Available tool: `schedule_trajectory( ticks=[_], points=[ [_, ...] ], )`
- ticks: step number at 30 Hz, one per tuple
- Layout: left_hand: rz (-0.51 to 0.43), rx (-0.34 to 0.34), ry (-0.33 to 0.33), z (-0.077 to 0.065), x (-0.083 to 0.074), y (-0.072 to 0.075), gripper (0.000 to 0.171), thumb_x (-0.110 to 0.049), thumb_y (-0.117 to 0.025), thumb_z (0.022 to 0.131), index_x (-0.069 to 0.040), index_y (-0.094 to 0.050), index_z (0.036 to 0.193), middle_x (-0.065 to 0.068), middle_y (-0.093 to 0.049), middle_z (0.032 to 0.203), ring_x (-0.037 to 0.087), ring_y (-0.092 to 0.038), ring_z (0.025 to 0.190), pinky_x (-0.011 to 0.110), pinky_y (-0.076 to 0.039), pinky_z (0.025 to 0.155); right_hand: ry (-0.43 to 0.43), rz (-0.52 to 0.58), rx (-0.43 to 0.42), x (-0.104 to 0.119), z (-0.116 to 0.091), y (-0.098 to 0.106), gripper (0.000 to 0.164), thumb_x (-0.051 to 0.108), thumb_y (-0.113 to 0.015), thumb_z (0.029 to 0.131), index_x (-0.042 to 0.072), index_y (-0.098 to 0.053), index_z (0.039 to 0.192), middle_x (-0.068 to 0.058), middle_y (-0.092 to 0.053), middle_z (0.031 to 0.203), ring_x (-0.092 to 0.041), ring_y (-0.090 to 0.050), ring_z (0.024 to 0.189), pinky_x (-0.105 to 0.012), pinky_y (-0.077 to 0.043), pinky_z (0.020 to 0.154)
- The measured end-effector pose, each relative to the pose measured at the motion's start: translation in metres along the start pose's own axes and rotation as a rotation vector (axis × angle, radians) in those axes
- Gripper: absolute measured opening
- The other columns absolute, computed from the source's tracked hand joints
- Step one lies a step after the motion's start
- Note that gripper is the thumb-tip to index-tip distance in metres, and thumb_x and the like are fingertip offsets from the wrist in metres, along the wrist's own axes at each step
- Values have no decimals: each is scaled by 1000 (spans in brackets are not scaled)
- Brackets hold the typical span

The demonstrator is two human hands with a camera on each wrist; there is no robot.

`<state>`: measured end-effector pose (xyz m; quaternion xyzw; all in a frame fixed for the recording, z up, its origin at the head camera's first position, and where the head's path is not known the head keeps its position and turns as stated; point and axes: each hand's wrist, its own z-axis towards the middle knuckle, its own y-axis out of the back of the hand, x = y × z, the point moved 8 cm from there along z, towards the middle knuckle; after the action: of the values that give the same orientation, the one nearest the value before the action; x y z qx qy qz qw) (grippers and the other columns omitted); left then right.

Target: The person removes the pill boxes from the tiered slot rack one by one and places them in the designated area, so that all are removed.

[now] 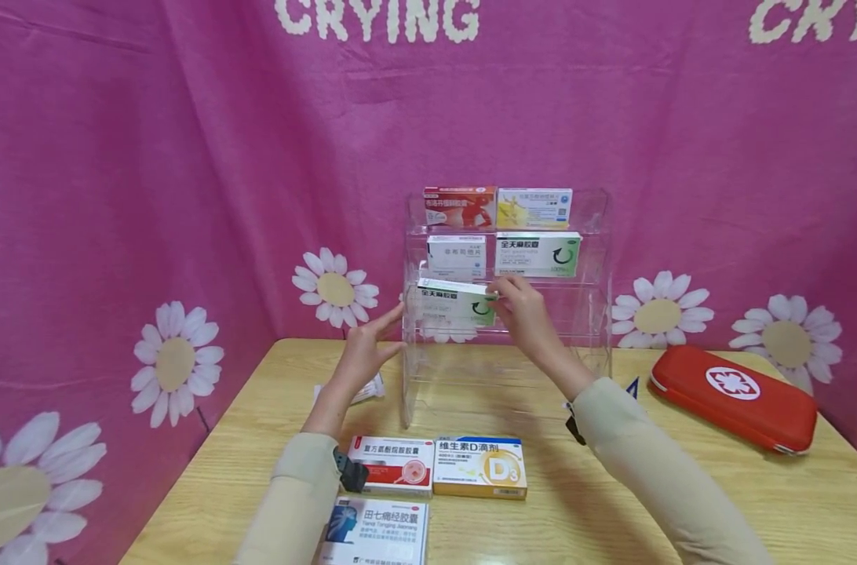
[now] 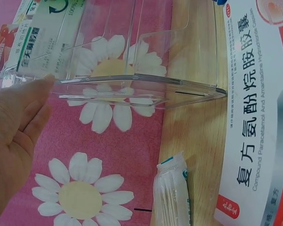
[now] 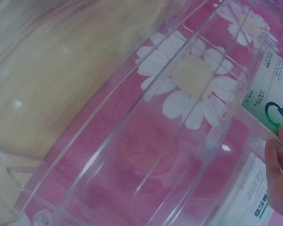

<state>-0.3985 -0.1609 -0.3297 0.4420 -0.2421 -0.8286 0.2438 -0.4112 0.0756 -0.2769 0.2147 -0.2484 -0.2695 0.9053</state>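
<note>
A clear tiered display rack [image 1: 406,384] stands on the table. My right hand [image 1: 532,320] pinches the right end of a white and green medicine box [image 1: 448,308], which sits at the left of the rack's third tier from the top. In the right wrist view, fingertips [image 3: 279,157] and thumb meet at that box's end [image 3: 269,94]. Against the rack's left side rests my left hand [image 1: 363,351], fingers extended and thumb spread apart. A similar green and white box [image 1: 537,255] and a white box [image 1: 457,257] occupy the tier above.
Red [image 1: 460,208] and yellow-white boxes [image 1: 534,208] fill the top tier. In front of the rack lie a red-white box [image 1: 393,459], a vitamin D box [image 1: 479,468] and a blue-white box [image 1: 379,534]. A red case [image 1: 732,400] lies right, a small packet [image 1: 369,389] left.
</note>
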Motion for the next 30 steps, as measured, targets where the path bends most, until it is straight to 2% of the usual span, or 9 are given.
schedule_trajectory(
  ticks=[9,12,14,17,20,25,30],
  points=[
    [11,-12,-27,0,0,2,65,-4,-74,83,-10,-50,143,13,-64,130,30,-64,118,40,-55,97,34,19,-178,0,-5,31,17,-7,-73,80,-3,-66,95,-18,-64,96,-33,-68,86,-41,-62,79],
    [10,-10,-28,0,0,2,64,-4,-74,83,-10,-50,143,14,-65,129,30,-64,118,40,-55,97,64,24,-228,4,-12,43,18,-7,-75,78,-4,-67,94,-19,-65,96,-33,-69,84,-37,-62,78],
    [9,-7,-21,1,0,2,64,-5,-74,84,-10,-50,143,14,-64,129,30,-64,118,40,-55,98,79,20,-242,7,-18,50,19,-7,-76,77,-3,-68,93,-18,-66,95,-31,-69,82,-29,-61,78],
    [3,-3,-7,1,1,2,64,-5,-74,84,-11,-50,143,13,-64,129,30,-64,119,40,-54,99,81,18,-219,11,-30,57,20,-7,-77,76,-2,-69,94,-18,-67,96,-30,-70,81,-11,-55,81],
    [5,-3,-2,1,2,2,64,-5,-74,84,-11,-50,143,13,-64,129,30,-63,119,40,-54,99,86,5,-162,18,-45,61,23,-6,-78,75,0,-69,96,-15,-67,96,-26,-70,82,0,-48,82],
    [3,-5,-6,1,2,1,64,-4,-74,84,-11,-50,143,14,-65,129,30,-64,119,40,-55,98,167,-17,-96,35,-69,65,29,-7,-81,71,3,-69,96,-9,-67,95,-19,-69,79,-5,-53,77],
    [-5,-6,-3,1,2,0,64,-4,-74,84,-11,-50,143,14,-65,129,30,-64,119,39,-55,98,205,42,-26,49,-95,66,37,-11,-82,66,6,-70,97,-5,-67,96,-16,-68,79,-11,-57,74]
  ],
)
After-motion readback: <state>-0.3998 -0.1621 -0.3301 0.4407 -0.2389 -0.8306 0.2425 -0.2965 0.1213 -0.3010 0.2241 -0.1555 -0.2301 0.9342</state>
